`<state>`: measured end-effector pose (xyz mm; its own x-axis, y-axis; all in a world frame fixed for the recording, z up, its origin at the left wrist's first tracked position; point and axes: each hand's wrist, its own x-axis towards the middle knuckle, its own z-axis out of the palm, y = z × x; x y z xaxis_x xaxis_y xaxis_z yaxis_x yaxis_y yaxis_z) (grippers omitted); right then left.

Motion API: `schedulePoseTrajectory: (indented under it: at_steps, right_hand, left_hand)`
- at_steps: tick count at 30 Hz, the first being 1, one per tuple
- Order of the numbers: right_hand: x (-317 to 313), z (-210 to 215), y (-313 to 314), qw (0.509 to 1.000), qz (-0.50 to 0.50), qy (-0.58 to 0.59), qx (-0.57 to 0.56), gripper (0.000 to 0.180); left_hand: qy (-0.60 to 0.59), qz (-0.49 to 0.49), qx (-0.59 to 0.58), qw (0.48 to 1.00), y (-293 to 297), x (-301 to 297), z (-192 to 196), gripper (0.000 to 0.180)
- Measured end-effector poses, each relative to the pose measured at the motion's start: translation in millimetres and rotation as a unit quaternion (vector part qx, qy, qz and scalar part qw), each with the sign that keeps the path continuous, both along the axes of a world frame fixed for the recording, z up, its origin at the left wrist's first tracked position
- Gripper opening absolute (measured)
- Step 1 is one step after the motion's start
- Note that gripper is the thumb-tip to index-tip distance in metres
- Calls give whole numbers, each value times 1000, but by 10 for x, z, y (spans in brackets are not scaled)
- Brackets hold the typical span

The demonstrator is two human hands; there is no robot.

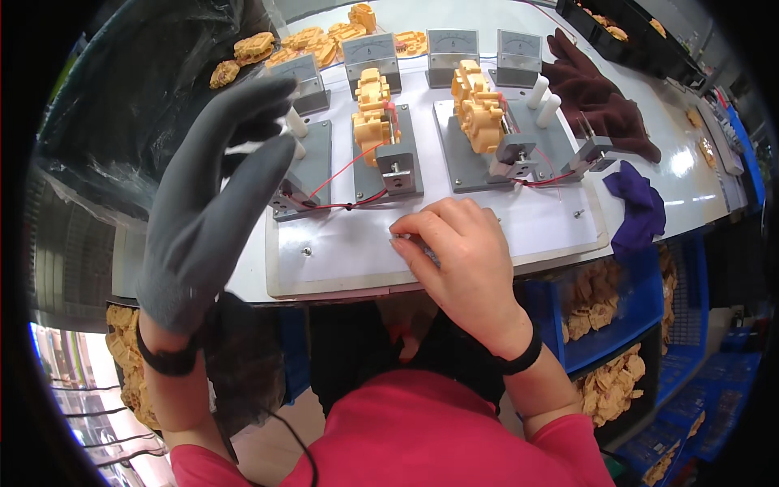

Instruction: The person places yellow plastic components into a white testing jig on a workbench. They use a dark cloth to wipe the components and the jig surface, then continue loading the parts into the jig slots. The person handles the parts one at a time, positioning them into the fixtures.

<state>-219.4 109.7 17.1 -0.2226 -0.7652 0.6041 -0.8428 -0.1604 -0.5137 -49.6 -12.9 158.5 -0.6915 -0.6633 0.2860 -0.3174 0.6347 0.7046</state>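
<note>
My left hand, in a grey glove, is raised over the left end of the board. Its thumb and fingers are apart, and I see nothing between them. Behind its fingertips stand white posts on a grey test fixture. My bare right hand is low over the white board, near its front edge. Its thumb and forefinger are pinched together; what they hold, if anything, is too small to make out. Beyond it, a yellow plastic housing sits on the middle fixture. Another yellow housing rests on the right fixture.
Several analog meters line the back. Red wires run between the fixtures. Loose yellow parts lie behind. A brown cloth and a purple cloth lie at right. Blue bins of yellow parts are below. Black plastic sheeting hangs at left.
</note>
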Motion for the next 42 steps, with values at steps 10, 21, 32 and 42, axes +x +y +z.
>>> schedulePoseTrajectory:
  at_steps: [10, 21, 32, 42]
  right_hand:
    - [9, 5, 12, 1000, -7, -5, -12, 8]
    - [-1, -7, 22, 1000, 3, 24, -16, 11]
    - [6, 110, 71, 972, 38, -220, -68, 36]
    - [74, 139, -184, 943, 134, -301, -50, 29]
  left_hand:
    - [-71, -50, 39, 995, -590, -221, 196, 48]
    - [-94, -81, 67, 990, -803, -281, 261, 45]
    - [-175, -70, 145, 971, -887, -625, 128, 54]
    - [-341, -63, -4, 938, -709, -1126, -84, 53]
